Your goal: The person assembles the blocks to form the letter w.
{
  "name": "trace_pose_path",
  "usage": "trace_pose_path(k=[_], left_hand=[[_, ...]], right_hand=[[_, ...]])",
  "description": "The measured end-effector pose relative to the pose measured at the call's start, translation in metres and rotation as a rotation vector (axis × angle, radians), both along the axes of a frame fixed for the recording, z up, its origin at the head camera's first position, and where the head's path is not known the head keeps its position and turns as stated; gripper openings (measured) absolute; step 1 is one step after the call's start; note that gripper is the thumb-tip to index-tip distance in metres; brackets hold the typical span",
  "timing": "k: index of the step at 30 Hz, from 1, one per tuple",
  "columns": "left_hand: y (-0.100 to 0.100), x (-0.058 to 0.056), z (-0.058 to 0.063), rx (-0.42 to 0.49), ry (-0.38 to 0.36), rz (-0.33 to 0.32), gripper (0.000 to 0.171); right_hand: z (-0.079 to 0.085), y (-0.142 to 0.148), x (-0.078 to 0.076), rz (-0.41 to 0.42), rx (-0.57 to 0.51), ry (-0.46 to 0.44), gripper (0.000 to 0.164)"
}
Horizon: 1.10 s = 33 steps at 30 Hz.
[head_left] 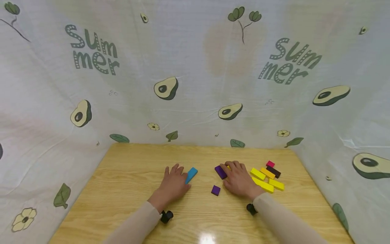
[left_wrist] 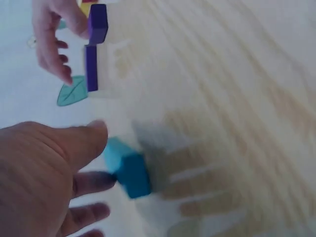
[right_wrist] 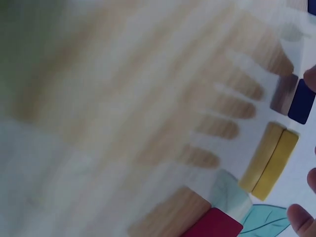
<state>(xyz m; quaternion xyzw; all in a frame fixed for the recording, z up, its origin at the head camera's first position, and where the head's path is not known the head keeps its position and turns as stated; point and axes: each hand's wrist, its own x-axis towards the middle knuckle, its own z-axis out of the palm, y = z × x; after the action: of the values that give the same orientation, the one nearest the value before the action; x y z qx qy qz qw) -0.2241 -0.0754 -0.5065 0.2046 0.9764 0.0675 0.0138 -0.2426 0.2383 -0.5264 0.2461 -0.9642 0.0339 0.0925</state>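
Observation:
My left hand (head_left: 173, 184) is at the near end of a long blue block (head_left: 192, 174) on the table. Its thumb and index finger pinch that end, while the other fingers spread away; the left wrist view shows the block (left_wrist: 129, 170) at these fingertips. My right hand (head_left: 239, 179) touches a purple block (head_left: 220, 172) with its thumb, and its other fingers stand apart from that block. A small purple block (head_left: 215, 190) lies nearer to me. One yellow block (right_wrist: 275, 163) lies close to the right fingers, mostly hidden in the head view.
Right of my right hand lie several yellow blocks (head_left: 276, 184), an orange block (head_left: 267, 173), a dark brown block (head_left: 273, 171) and a red block (head_left: 270, 164). A printed cloth (head_left: 195, 132) surrounds the wooden table (head_left: 128, 176) at the back and sides.

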Motion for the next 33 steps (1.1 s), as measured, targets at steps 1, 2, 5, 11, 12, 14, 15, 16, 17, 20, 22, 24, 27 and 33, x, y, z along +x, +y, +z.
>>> trace_pose_path(k=[1, 2, 5, 11, 12, 14, 15, 16, 17, 20, 22, 24, 27, 33], left_hand=[[-0.002, 0.000, 0.002, 0.000, 0.005, -0.013, 0.051], [-0.004, 0.000, 0.003, 0.003, 0.006, -0.029, 0.049], [-0.009, -0.005, 0.008, -0.005, -0.003, -0.095, 0.052], [-0.013, -0.021, 0.014, -0.077, -0.033, -0.202, 0.087], [-0.013, -0.024, 0.014, -0.096, -0.039, -0.214, 0.093], [-0.012, -0.030, 0.013, -0.136, -0.052, -0.233, 0.103], [-0.012, -0.032, 0.013, -0.148, -0.061, -0.238, 0.107], [-0.011, -0.034, 0.013, -0.161, -0.072, -0.239, 0.110], [-0.011, -0.036, 0.013, -0.173, -0.084, -0.239, 0.112], [-0.010, -0.040, 0.013, -0.196, -0.115, -0.234, 0.115], [-0.010, -0.042, 0.014, -0.197, -0.141, -0.234, 0.115], [-0.009, -0.044, 0.014, -0.186, -0.159, -0.236, 0.112], [-0.010, -0.046, 0.012, -0.169, -0.161, -0.234, 0.108], [-0.015, -0.043, 0.004, -0.135, -0.086, -0.159, 0.112]], right_hand=[[0.000, 0.000, -0.002, 0.005, 0.003, -0.008, 0.060], [0.001, 0.000, -0.003, 0.009, 0.009, -0.016, 0.061], [0.002, 0.000, -0.007, 0.014, 0.028, -0.035, 0.062], [0.002, 0.001, -0.011, 0.024, 0.050, -0.064, 0.066], [0.002, 0.001, -0.012, 0.026, 0.050, -0.069, 0.067], [0.002, 0.001, -0.013, 0.026, 0.055, -0.076, 0.068], [0.001, 0.000, -0.013, 0.027, 0.061, -0.079, 0.068], [0.001, 0.000, -0.013, 0.029, 0.063, -0.082, 0.068], [0.001, 0.000, -0.013, 0.033, 0.066, -0.084, 0.068], [0.002, -0.001, -0.014, 0.047, 0.069, -0.091, 0.069], [0.003, -0.002, -0.014, 0.053, 0.066, -0.094, 0.069], [0.004, -0.002, -0.015, 0.053, 0.068, -0.097, 0.069], [0.004, -0.003, -0.015, 0.051, 0.071, -0.096, 0.069], [0.005, -0.002, -0.017, 0.048, 0.085, -0.096, 0.070]])
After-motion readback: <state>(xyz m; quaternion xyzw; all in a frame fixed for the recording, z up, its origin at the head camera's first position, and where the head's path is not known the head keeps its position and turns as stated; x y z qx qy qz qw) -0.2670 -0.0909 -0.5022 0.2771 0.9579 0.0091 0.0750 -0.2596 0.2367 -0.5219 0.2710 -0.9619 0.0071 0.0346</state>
